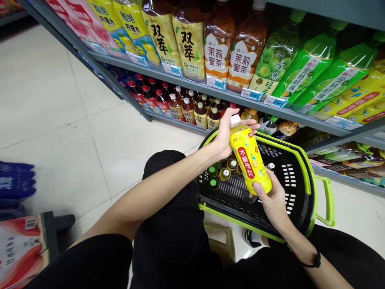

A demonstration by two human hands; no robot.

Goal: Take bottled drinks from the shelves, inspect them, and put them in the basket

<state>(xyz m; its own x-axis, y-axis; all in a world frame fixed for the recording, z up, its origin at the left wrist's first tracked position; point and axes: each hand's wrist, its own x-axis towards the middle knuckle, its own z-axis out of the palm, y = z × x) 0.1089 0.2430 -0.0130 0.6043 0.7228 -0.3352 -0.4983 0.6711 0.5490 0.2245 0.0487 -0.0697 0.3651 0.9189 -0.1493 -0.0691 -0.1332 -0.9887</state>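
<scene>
A yellow drink bottle (249,160) with a white cap and a red label panel is held tilted over a black shopping basket (234,210) with a lime-green rim. My left hand (224,134) cradles the bottle's neck end, its palm behind the shoulder and the fingers partly hidden. At the bottle's base, my right hand (273,196) grips with the thumb on the front. Inside the basket, below the bottle, lie several bottles with green, yellow and white caps, such as a yellow-capped bottle (224,174). The held bottle partly hides them.
Large drink bottles (216,44) line the shelf ahead, above price tags. Small bottles (188,110) stand on the lower shelf. A beige stool (221,241) is between my legs. Packed drinks (18,249) sit at the left. The basket's green handle (327,200) sticks out right.
</scene>
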